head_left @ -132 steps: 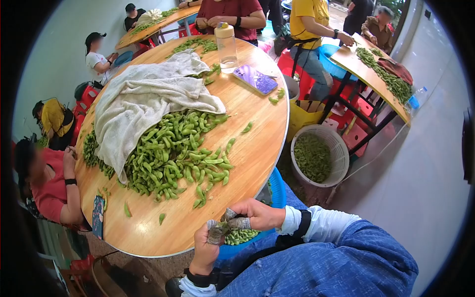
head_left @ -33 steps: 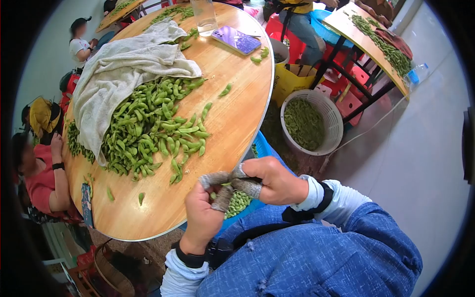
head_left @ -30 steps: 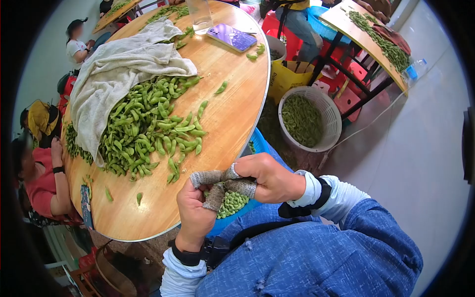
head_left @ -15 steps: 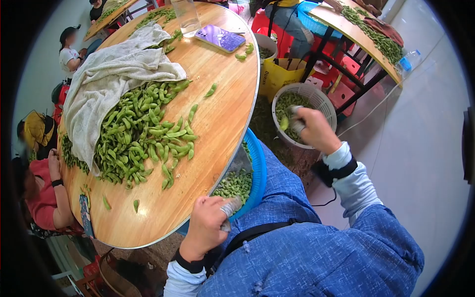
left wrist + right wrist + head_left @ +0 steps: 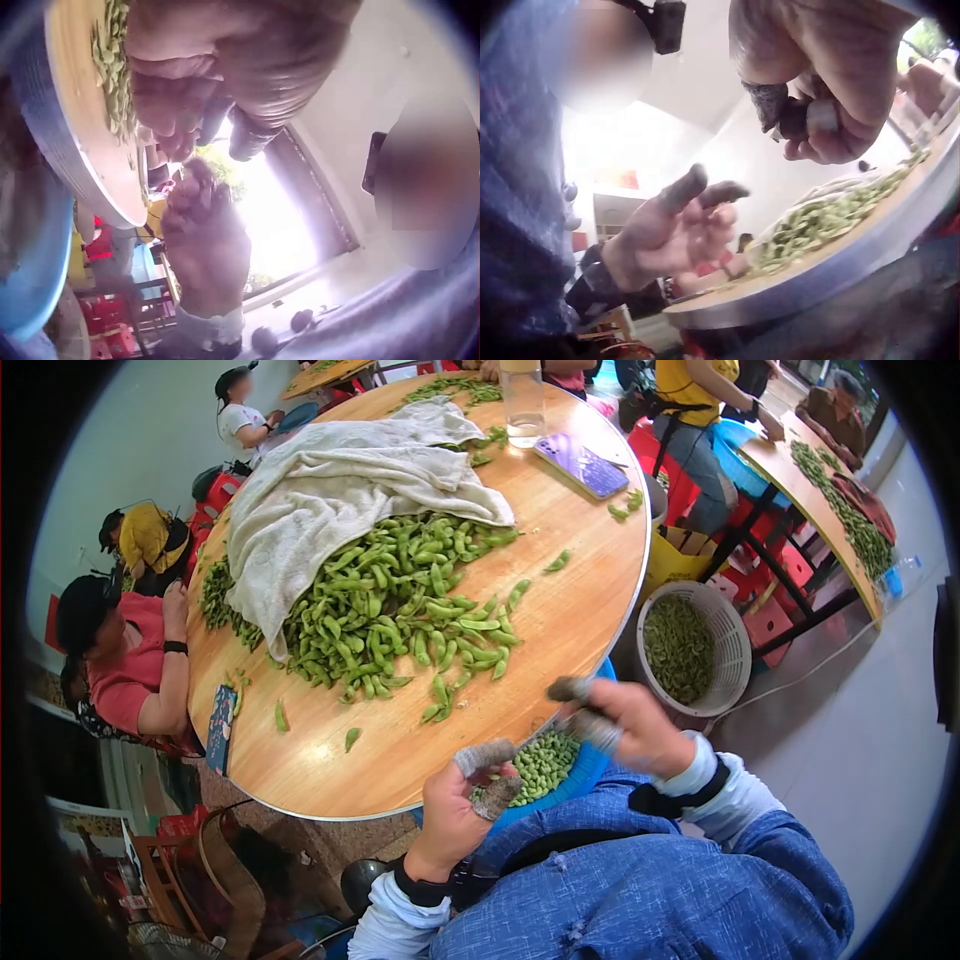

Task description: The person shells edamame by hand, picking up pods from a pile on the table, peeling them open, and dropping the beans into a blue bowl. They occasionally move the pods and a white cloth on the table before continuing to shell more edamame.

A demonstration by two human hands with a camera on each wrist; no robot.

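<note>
My left hand (image 5: 455, 810), with grey wraps on thumb and index finger, is beside the table's near edge, these two fingers spread apart. In the right wrist view this left hand (image 5: 679, 232) shows loosely bent fingers and a gap at the thumb. My right hand (image 5: 640, 730), blurred, hovers over the blue basin's far side. In its own wrist view the right hand (image 5: 817, 82) has thumb and wrapped fingertips close together; I cannot tell whether they hold anything. Shelled green soybeans (image 5: 545, 765) lie in the blue basin (image 5: 597, 762) below. Heaped edamame pods (image 5: 370, 620) cover part of the round table (image 5: 540, 650).
A pale towel (image 5: 340, 510) drapes the heap. A bottle (image 5: 523, 405), a purple phone (image 5: 582, 465) and a dark patterned phone (image 5: 221, 730) rest on the table. A white basket (image 5: 738, 670) of green pods stands on the floor at right. Other people sit around.
The right hand reached from beside the left hand out over the white basket, then came back above the blue basin. The left hand's thumb and index finger have spread. The head view has shifted.
</note>
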